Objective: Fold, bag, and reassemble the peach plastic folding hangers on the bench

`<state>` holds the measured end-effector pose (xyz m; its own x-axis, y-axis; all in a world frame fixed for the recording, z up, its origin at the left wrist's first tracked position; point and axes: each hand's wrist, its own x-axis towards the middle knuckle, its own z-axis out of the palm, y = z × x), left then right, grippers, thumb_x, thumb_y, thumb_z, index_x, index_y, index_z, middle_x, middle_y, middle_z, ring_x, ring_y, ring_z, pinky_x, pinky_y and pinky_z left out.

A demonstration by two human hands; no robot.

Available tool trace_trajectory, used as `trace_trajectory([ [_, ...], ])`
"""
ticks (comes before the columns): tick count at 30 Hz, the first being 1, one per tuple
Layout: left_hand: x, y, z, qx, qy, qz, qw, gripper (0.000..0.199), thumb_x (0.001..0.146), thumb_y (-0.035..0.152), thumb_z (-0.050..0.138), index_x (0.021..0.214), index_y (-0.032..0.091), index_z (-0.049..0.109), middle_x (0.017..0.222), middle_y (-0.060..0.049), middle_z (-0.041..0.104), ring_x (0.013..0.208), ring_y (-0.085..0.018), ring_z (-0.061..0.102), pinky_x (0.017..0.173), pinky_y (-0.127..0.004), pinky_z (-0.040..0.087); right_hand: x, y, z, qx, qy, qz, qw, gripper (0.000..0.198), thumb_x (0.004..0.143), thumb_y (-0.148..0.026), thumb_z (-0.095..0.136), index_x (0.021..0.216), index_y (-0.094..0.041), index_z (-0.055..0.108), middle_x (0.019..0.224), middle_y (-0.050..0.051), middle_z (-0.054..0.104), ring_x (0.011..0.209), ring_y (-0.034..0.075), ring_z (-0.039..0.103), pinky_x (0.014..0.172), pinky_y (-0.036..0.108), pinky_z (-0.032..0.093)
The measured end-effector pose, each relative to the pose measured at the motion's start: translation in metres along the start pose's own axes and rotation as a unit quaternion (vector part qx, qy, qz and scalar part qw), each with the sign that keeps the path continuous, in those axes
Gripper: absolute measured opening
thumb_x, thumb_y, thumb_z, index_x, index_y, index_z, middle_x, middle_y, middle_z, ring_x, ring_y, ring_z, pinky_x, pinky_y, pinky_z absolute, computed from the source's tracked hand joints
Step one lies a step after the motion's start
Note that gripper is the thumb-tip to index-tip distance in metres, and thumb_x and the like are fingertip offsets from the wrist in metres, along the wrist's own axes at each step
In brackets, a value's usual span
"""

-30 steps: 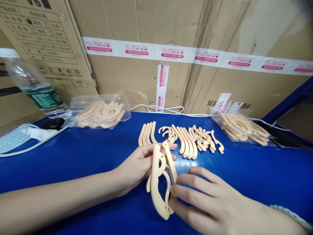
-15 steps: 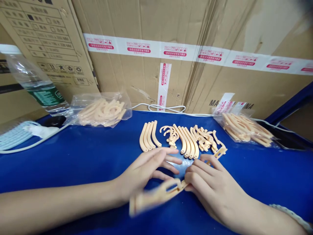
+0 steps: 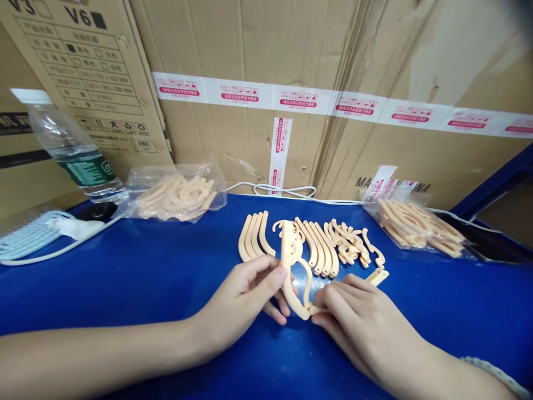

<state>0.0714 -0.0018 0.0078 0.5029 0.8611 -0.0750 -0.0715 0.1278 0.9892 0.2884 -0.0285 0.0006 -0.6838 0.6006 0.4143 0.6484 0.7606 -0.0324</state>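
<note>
A beige plastic folding hanger [image 3: 295,303] is held between my two hands above the blue table. My left hand [image 3: 244,294] pinches one curved arm of it, which stands upright, with thumb in front and fingers behind. My right hand [image 3: 362,319] is closed around the other arm, whose end sticks out past the knuckles to the right. The joint between both arms shows in the gap between my hands. Behind lie loose curved hanger arms in a left row [image 3: 252,238] and a middle row [image 3: 318,249], with a heap of small hook pieces [image 3: 350,241] to the right.
Clear bags of beige parts lie at the back left [image 3: 177,194] and back right [image 3: 418,222]. A water bottle [image 3: 85,161] leans at the left near a light-blue coiled cord [image 3: 33,236]. A white cable [image 3: 287,191] runs before the cardboard boxes [image 3: 233,133].
My left hand has closed on the hanger's near arm. That arm has swung from pointing down-left to standing upright. My right hand keeps its grip, and the view has tilted slightly upward.
</note>
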Motion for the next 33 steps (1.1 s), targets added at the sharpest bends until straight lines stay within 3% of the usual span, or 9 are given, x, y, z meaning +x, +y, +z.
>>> trace_trajectory([
  [4, 0.001, 0.0, 0.001, -0.01, 0.015, -0.018, 1.0, 0.05, 0.08, 0.06, 0.065, 0.085, 0.011, 0.059, 0.07, -0.002, 0.063, 0.059, -0.012, 0.064, 0.055, -0.02, 0.057, 0.002, 0.001, -0.002, -0.044, 0.005, -0.033, 0.998, 0.035, 0.107, -0.022, 0.028, 0.078, -0.018, 0.048, 0.067, 0.0, 0.053, 0.056, 0.016, 0.044, 0.06, 0.033, 0.028],
  [10, 0.002, -0.004, 0.0, -0.004, 0.009, -0.037, 0.999, 0.053, 0.081, 0.064, 0.061, 0.074, 0.012, 0.056, 0.06, -0.005, 0.065, 0.046, -0.011, 0.062, 0.046, -0.017, 0.052, 0.002, -0.003, -0.01, -0.019, -0.025, -0.088, 0.996, 0.034, 0.104, -0.012, 0.029, 0.081, -0.014, 0.054, 0.071, 0.003, 0.053, 0.062, 0.018, 0.043, 0.062, 0.035, 0.029],
  [16, 0.006, -0.007, -0.004, -0.066, 0.05, -0.045, 0.996, 0.052, 0.079, 0.064, 0.063, 0.067, 0.015, 0.052, 0.051, -0.001, 0.061, 0.037, -0.01, 0.055, 0.033, -0.015, 0.044, 0.001, 0.003, -0.023, -0.059, 0.033, -0.177, 0.982, 0.033, 0.102, -0.009, 0.029, 0.092, -0.012, 0.06, 0.073, 0.006, 0.061, 0.067, 0.021, 0.05, 0.068, 0.037, 0.034],
  [21, 0.008, -0.005, -0.007, -0.085, 0.026, -0.044, 0.995, 0.05, 0.078, 0.062, 0.066, 0.071, 0.014, 0.053, 0.056, -0.003, 0.064, 0.042, -0.01, 0.058, 0.04, -0.016, 0.05, 0.003, 0.038, -0.042, 0.003, 0.03, -0.093, 0.995, 0.02, 0.101, -0.007, 0.038, 0.114, -0.011, 0.052, 0.084, 0.006, 0.063, 0.074, 0.019, 0.055, 0.08, 0.038, 0.04],
  [24, 0.008, -0.003, -0.007, -0.087, 0.028, -0.045, 0.995, 0.049, 0.08, 0.061, 0.065, 0.073, 0.014, 0.054, 0.057, -0.005, 0.065, 0.045, -0.01, 0.059, 0.044, -0.017, 0.051, 0.004, 0.06, -0.048, -0.026, 0.023, -0.06, 0.998, 0.025, 0.097, -0.004, 0.039, 0.113, -0.017, 0.054, 0.098, 0.009, 0.066, 0.101, 0.025, 0.058, 0.099, 0.05, 0.034],
  [26, 0.008, -0.002, -0.007, -0.084, 0.026, -0.044, 0.995, 0.048, 0.081, 0.06, 0.063, 0.073, 0.014, 0.054, 0.058, -0.006, 0.066, 0.046, -0.01, 0.059, 0.045, -0.017, 0.052, 0.004, 0.068, -0.047, -0.007, 0.014, -0.045, 0.999, 0.026, 0.096, -0.004, 0.039, 0.106, -0.021, 0.056, 0.107, 0.009, 0.066, 0.116, 0.027, 0.054, 0.102, 0.053, 0.033],
  [30, 0.007, -0.002, -0.006, -0.078, 0.012, -0.039, 0.996, 0.047, 0.082, 0.059, 0.064, 0.074, 0.014, 0.054, 0.06, -0.005, 0.065, 0.047, -0.01, 0.059, 0.045, -0.018, 0.052, 0.004, 0.066, -0.033, 0.073, 0.048, 0.033, 0.996, 0.022, 0.097, -0.009, 0.039, 0.101, -0.021, 0.057, 0.116, 0.013, 0.063, 0.111, 0.024, 0.06, 0.089, 0.04, 0.051],
  [33, 0.007, -0.003, -0.006, -0.079, 0.007, -0.04, 0.996, 0.047, 0.083, 0.059, 0.063, 0.074, 0.014, 0.054, 0.061, -0.005, 0.065, 0.048, -0.01, 0.059, 0.046, -0.018, 0.052, 0.002, 0.058, -0.02, 0.075, 0.081, 0.078, 0.991, 0.021, 0.096, -0.01, 0.041, 0.096, -0.021, 0.059, 0.111, 0.012, 0.066, 0.101, 0.022, 0.065, 0.082, 0.035, 0.056],
])
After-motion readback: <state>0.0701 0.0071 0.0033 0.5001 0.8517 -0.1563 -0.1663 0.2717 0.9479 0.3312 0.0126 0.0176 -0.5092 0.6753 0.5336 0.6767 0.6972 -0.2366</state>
